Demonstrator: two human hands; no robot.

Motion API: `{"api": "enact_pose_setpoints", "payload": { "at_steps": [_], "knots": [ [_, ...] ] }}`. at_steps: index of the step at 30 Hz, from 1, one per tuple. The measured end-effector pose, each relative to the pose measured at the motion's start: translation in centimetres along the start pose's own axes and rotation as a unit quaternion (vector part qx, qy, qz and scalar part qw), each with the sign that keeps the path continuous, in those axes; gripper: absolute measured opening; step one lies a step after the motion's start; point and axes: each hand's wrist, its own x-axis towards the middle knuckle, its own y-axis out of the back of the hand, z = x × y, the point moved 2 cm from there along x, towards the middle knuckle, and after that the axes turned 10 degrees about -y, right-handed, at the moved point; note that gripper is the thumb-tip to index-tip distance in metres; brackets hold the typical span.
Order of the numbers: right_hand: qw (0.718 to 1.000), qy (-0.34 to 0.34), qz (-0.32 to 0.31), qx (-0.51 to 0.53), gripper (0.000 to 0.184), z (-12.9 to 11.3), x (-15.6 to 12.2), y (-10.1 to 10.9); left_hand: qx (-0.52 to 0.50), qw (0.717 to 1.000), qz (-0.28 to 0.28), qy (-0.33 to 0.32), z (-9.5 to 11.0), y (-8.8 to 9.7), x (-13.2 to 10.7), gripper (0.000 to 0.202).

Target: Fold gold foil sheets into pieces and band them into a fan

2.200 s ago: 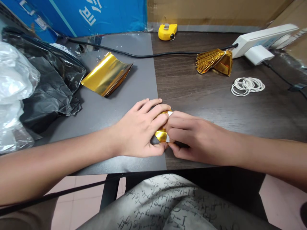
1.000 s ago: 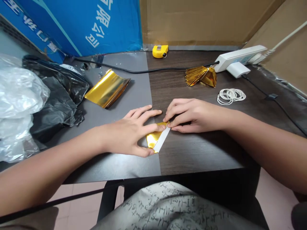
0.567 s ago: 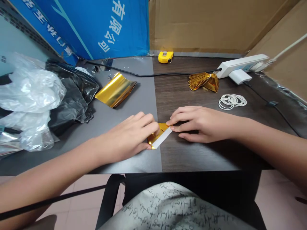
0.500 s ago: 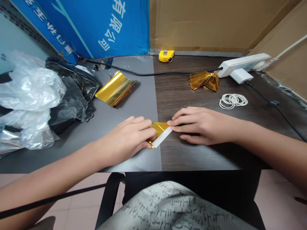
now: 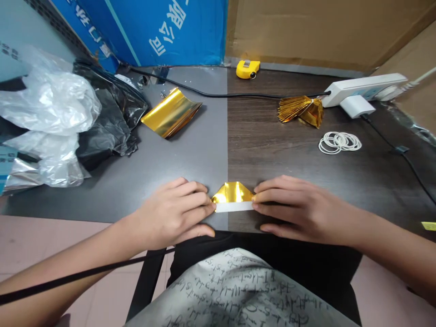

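Note:
A folded sheet of gold foil paper lies near the front of the desk, its upper corners slanted and a white strip along its lower edge. The fingertips of my left hand press on its left end, with the thumb apart below. At the right end, my right hand holds it down with bent fingers, its thumb also lower and off the paper. Both ends of the sheet are partly hidden under the fingers. Farther back on the left rests a folded stack of gold foil paper.
Behind my right hand are white rubber bands and a tied, pleated gold foil bundle. A power strip, black cable and yellow tape measure lie at the back. Plastic bags crowd the left; cardboard stands behind.
The gold foil paper has turned from a slant to lie level and has come closer to the desk's front edge. Both hands moved with it, my right hand coming down toward me.

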Motion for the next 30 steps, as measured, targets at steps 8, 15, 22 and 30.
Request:
{"api": "enact_pose_setpoints", "payload": {
  "at_steps": [8, 15, 22, 30],
  "knots": [
    [0.998, -0.032, 0.051, 0.02, 0.023, -1.5, -1.5, -1.1, -0.019, 0.998, 0.054, 0.019, 2.7, -0.9, -0.7, 0.006],
    [0.99, -0.091, 0.069, 0.08, 0.012, -1.6, -1.5, -1.5, -0.049, 0.987, 0.099, 0.114, 2.9, -2.0, -0.8, 0.001],
    [0.983, -0.133, 0.087, 0.09, 0.009, -1.8, -1.4, -2.2, -0.026, 0.98, 0.045, 0.19, 3.0, -1.9, 0.0, 0.017],
    [0.976, -0.184, 0.106, 0.05, 0.008, -2.4, -1.4, -2.6, 0.027, 0.979, 0.016, 0.2, 3.5, -2.1, 0.2, 0.016]
  ]
}}
